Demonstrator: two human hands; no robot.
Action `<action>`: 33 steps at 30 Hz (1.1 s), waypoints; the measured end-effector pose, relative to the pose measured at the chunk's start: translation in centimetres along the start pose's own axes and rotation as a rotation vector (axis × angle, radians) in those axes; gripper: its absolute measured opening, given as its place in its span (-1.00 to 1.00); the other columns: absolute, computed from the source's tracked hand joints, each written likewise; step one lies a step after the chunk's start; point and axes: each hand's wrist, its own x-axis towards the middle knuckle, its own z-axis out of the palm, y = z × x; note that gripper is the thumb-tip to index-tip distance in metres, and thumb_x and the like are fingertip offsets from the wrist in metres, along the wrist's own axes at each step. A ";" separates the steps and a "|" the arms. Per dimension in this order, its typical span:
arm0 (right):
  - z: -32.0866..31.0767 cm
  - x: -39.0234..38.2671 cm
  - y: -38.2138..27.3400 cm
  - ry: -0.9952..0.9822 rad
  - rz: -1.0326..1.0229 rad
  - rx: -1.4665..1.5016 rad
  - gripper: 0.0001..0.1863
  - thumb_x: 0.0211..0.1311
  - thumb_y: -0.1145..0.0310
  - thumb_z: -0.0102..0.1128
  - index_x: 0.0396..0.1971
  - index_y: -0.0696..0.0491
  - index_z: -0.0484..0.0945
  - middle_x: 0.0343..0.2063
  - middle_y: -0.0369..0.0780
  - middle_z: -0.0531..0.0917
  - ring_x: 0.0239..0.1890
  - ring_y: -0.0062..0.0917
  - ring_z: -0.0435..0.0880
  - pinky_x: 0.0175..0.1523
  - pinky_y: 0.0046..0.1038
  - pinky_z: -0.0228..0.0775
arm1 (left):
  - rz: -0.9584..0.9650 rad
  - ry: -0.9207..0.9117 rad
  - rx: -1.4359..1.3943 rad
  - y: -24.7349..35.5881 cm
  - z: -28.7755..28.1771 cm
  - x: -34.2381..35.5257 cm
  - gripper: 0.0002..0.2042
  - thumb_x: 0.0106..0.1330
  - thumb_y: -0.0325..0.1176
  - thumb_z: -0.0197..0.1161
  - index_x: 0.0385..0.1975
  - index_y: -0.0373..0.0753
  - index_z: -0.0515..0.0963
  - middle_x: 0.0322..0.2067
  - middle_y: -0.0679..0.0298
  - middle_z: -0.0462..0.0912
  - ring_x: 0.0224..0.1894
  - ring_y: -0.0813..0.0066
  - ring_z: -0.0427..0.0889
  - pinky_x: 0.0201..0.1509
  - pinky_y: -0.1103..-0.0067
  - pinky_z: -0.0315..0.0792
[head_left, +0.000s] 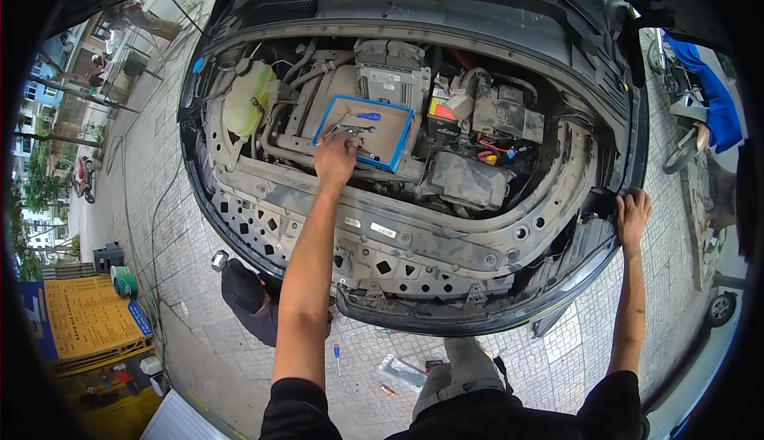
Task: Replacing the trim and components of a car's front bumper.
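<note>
On the paved ground [163,225], the car [450,241] is already open at the front. The right hand [633,211] rests on its edge, and the left hand [335,158] is at the blue tray [405,139], where tools [368,116] are still out; I cannot tell if any fingers hold something

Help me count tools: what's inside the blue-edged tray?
The tray holds a small blue item and several metal tools. The left hand covers its near-left part, so anything beneath it can't be seen.
</note>
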 end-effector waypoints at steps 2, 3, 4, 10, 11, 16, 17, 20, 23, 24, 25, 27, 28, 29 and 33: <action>-1.1 -1.8 -0.2 0.242 0.022 -0.072 -0.64 0.41 0.14 0.16 -0.08 0.16 0.54 0.23 -0.08 0.41 0.32 -0.14 0.30 0.43 -0.10 0.00 | 0.195 -0.141 0.334 -0.1 1.7 0.8 -0.66 0.24 -0.19 0.34 0.00 -0.09 0.67 0.03 0.23 0.67 0.21 0.15 0.47 0.27 0.24 0.36; -0.7 -1.0 -0.5 0.248 0.035 -0.071 -0.64 0.41 0.14 0.16 -0.08 0.16 0.54 0.23 -0.08 0.41 0.32 -0.14 0.30 0.43 -0.10 0.00 | 0.209 -0.137 0.335 0.1 2.1 2.7 -0.66 0.24 -0.19 0.34 0.00 -0.09 0.67 0.03 0.23 0.67 0.21 0.15 0.47 0.27 0.24 0.36; -0.2 0.0 -0.8 0.277 0.005 -0.055 -0.65 0.42 0.16 0.15 -0.09 0.17 0.53 0.24 -0.07 0.41 0.33 -0.14 0.30 0.44 -0.10 -0.01 | 0.238 -0.181 0.418 0.0 2.2 4.4 -0.67 0.23 -0.20 0.34 -0.02 -0.10 0.67 0.01 0.25 0.68 0.20 0.16 0.48 0.24 0.25 0.37; 1.4 1.1 0.0 0.251 -0.076 -0.142 -0.73 0.46 0.22 0.10 -0.12 0.14 0.54 0.27 -0.09 0.41 0.35 -0.15 0.30 0.45 -0.11 -0.02 | 0.323 -0.245 0.414 -1.4 4.5 6.5 -0.75 0.16 -0.27 0.36 -0.14 -0.06 0.71 -0.08 0.25 0.72 0.12 0.12 0.55 0.20 0.25 0.40; 1.4 0.9 0.1 0.241 -0.075 -0.144 -0.73 0.46 0.22 0.10 -0.12 0.14 0.54 0.27 -0.09 0.41 0.35 -0.15 0.30 0.45 -0.11 -0.02 | 0.323 -0.256 0.413 -1.4 4.8 6.6 -0.75 0.16 -0.27 0.36 -0.14 -0.06 0.71 -0.08 0.25 0.72 0.12 0.12 0.55 0.20 0.25 0.40; 1.3 1.0 -0.1 0.225 -0.023 -0.152 -0.70 0.47 0.18 0.11 -0.12 0.13 0.57 0.21 -0.09 0.45 0.31 -0.17 0.34 0.43 -0.10 0.03 | 0.409 -0.239 0.280 -1.9 4.5 7.1 -0.82 0.13 -0.33 0.38 -0.26 -0.12 0.70 -0.21 0.18 0.69 -0.03 0.04 0.61 0.12 0.24 0.47; 1.0 1.1 -0.2 0.188 -0.008 -0.148 -0.70 0.47 0.17 0.11 -0.13 0.14 0.58 0.20 -0.09 0.46 0.31 -0.17 0.34 0.42 -0.10 0.04 | 0.406 -0.242 0.281 -1.7 4.4 7.2 -0.82 0.13 -0.33 0.38 -0.26 -0.12 0.70 -0.21 0.18 0.69 -0.03 0.04 0.61 0.12 0.24 0.47; 1.0 1.1 0.2 0.114 0.018 -0.144 -0.70 0.47 0.17 0.11 -0.13 0.14 0.58 0.18 -0.10 0.47 0.30 -0.18 0.34 0.41 -0.09 0.07 | 0.375 -0.337 0.318 -1.1 4.0 7.5 -0.84 0.17 -0.33 0.34 -0.26 -0.11 0.70 -0.16 0.21 0.70 0.03 0.10 0.60 0.17 0.30 0.46; 1.3 1.0 0.8 0.117 0.018 -0.122 -0.67 0.45 0.14 0.13 -0.12 0.14 0.57 0.17 -0.10 0.48 0.30 -0.17 0.35 0.41 -0.08 0.08 | 0.409 -0.340 0.300 -0.9 3.9 7.7 -0.88 0.18 -0.32 0.35 -0.31 -0.13 0.68 -0.18 0.21 0.70 0.01 0.11 0.60 0.15 0.28 0.46; 1.3 1.0 0.7 0.115 0.020 -0.120 -0.67 0.45 0.14 0.13 -0.12 0.14 0.57 0.17 -0.10 0.48 0.30 -0.17 0.35 0.41 -0.08 0.08 | 0.402 -0.359 0.325 -1.0 3.9 7.8 -0.88 0.19 -0.32 0.36 -0.31 -0.14 0.67 -0.18 0.21 0.70 0.00 0.12 0.60 0.15 0.27 0.46; 1.3 1.0 0.4 0.157 0.018 -0.112 -0.66 0.44 0.13 0.15 -0.11 0.15 0.57 0.17 -0.10 0.48 0.30 -0.17 0.35 0.41 -0.09 0.08 | 0.395 -0.377 0.350 -1.0 3.8 7.9 -0.88 0.20 -0.32 0.36 -0.31 -0.15 0.65 -0.18 0.21 0.70 -0.01 0.13 0.61 0.14 0.26 0.46; 1.3 1.1 0.1 0.198 0.019 -0.104 -0.65 0.43 0.12 0.17 -0.10 0.15 0.56 0.18 -0.10 0.48 0.30 -0.16 0.35 0.41 -0.09 0.08 | 0.394 -0.396 0.364 -0.9 3.7 8.2 -0.88 0.21 -0.32 0.36 -0.31 -0.15 0.65 -0.20 0.21 0.70 -0.02 0.13 0.61 0.14 0.26 0.46; 1.3 1.1 0.0 0.230 0.009 -0.101 -0.64 0.42 0.12 0.18 -0.09 0.15 0.55 0.19 -0.11 0.48 0.30 -0.16 0.36 0.41 -0.09 0.08 | 0.391 -0.413 0.376 -0.8 3.8 8.3 -0.88 0.22 -0.32 0.36 -0.30 -0.15 0.64 -0.21 0.22 0.70 -0.02 0.14 0.61 0.13 0.25 0.46; 1.2 1.1 0.1 0.263 -0.001 -0.098 -0.64 0.41 0.12 0.20 -0.08 0.15 0.55 0.21 -0.11 0.47 0.31 -0.16 0.36 0.41 -0.09 0.08 | 0.393 -0.413 0.376 -0.7 3.9 8.4 -0.88 0.22 -0.32 0.36 -0.30 -0.15 0.64 -0.21 0.22 0.70 -0.02 0.14 0.61 0.13 0.25 0.46; 1.4 0.9 0.4 0.266 -0.011 -0.101 -0.67 0.41 0.16 0.19 -0.07 0.13 0.55 0.22 -0.13 0.47 0.31 -0.18 0.37 0.41 -0.09 0.08 | 0.424 -0.463 0.359 -0.4 4.2 8.5 -0.88 0.23 -0.32 0.36 -0.28 -0.13 0.63 -0.28 0.23 0.72 -0.02 0.15 0.61 0.13 0.26 0.46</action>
